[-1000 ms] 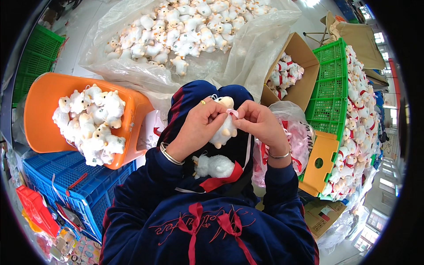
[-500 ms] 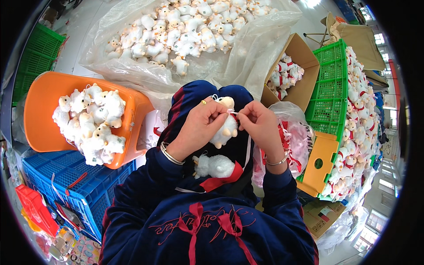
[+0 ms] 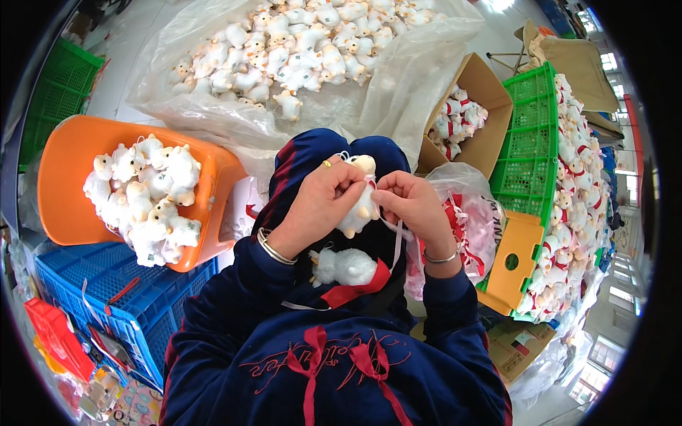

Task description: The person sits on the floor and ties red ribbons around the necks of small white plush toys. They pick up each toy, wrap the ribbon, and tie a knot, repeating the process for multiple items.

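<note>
A small white plush toy (image 3: 359, 219) with a cream-coloured head sits between my hands, above my lap. My left hand (image 3: 327, 196) is closed at its neck, with thumb and forefinger pinched on the white ribbon there. Pinched fingers of my right hand (image 3: 414, 206) grip a stretch of the same white ribbon (image 3: 398, 245), whose tail hangs down past the toy. Red shows faintly at the toy's neck, partly hidden by my fingers. Lower on my lap a second plush toy (image 3: 353, 268) lies on its side, touching a red cloth strip (image 3: 357, 290) with a white ribbon end.
An orange plastic chair (image 3: 64, 167) at the left bears several plush toys, beside a blue crate (image 3: 153, 277). Ahead lies a plastic sheet (image 3: 398, 113) heaped with more. At the right stand a cardboard box (image 3: 490, 92), a green crate (image 3: 527, 153) and a clear bag (image 3: 472, 181) of red strips.
My right hand has shifted slightly down and its fingers have curled closer to the toy. The ribbon now loops out below that hand. My left hand stays about where it was.
</note>
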A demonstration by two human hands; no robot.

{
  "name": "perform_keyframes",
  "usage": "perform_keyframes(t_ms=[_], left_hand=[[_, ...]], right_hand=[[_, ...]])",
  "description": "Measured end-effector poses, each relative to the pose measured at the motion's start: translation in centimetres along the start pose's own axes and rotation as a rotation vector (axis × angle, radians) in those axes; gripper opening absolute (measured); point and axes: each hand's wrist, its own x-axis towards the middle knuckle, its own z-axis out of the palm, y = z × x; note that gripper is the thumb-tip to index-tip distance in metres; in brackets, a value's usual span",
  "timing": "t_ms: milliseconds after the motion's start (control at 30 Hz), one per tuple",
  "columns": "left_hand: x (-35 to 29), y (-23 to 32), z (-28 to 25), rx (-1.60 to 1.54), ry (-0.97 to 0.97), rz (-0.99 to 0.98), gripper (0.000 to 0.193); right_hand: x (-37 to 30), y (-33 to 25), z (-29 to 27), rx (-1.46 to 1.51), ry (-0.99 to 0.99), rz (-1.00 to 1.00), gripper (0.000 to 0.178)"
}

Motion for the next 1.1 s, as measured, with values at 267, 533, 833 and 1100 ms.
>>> perform_keyframes(t_ms=[267, 533, 833, 1100], left_hand=[[-0.1, 0.1, -0.1, 0.006, 0.001, 0.002, 0.007], [0.0, -0.2, -0.1, 0.012, 0.001, 0.025, 0.006], [0.1, 0.3, -0.3, -0.036, -0.008, 0.010, 0.007], [0.1, 0.7, -0.4, -0.032, -0.018, -0.018, 0.007]], right_hand=[[0.5, 0.9, 0.9, -0.084, 0.042, -0.187, 0.013], [-0.2, -0.1, -0.9, 0.001, -0.098, 0.017, 0.012], [1.4, 2.2, 0.2, 0.197, -0.072, -0.399, 0.009], [2.0, 2.2, -0.1, 0.190, -0.069, -0.388, 0.012]])
